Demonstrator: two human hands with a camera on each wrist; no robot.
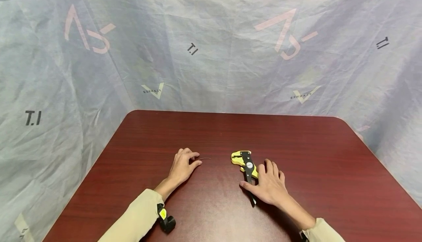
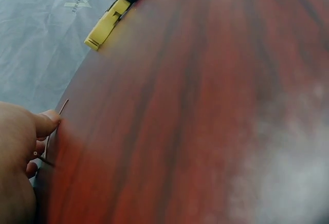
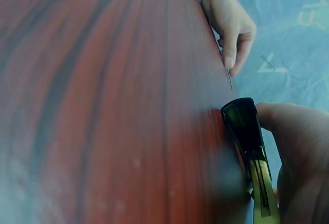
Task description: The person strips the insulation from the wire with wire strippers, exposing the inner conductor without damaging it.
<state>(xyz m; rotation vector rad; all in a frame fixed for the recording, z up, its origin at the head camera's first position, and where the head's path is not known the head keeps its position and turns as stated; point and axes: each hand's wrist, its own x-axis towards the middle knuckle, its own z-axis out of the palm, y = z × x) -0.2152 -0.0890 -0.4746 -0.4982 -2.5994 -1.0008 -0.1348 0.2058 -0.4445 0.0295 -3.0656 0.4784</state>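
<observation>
A dark red wood-grain table [image 1: 197,134] is stretching across the scene, its far corners curving round and its near middle catching a pale glare. Behind it and along both sides, a wrinkled grey-blue cloth [image 1: 224,69] is hanging, carrying pink marks, dark "T.I" lettering and pale yellow-green ticks with reversed "PLANNER" lettering.

A thin wire [image 1: 205,158] is showing left of the table's middle, held by the left hand [image 1: 182,164]. It is looking coppery brown and slightly curved, with one free end pointing right. The left thumb and forefinger are pinching it; in the left wrist view it is running past the thumb tip on both sides.

To the right, well apart from the wire, a wire stripper [image 1: 248,174] is lying with its yellow head to the far left and its handles running toward the near edge. Its body is showing black, with a round pale badge [image 1: 249,165]. The right hand [image 1: 270,183] is resting over the handles, its fingers spreading loosely on the right side and its thumb reaching across to the left.

Cream sleeves [image 1: 135,216] are covering both forearms, and a black wrist device [image 1: 165,220] is sitting at the left cuff.
</observation>
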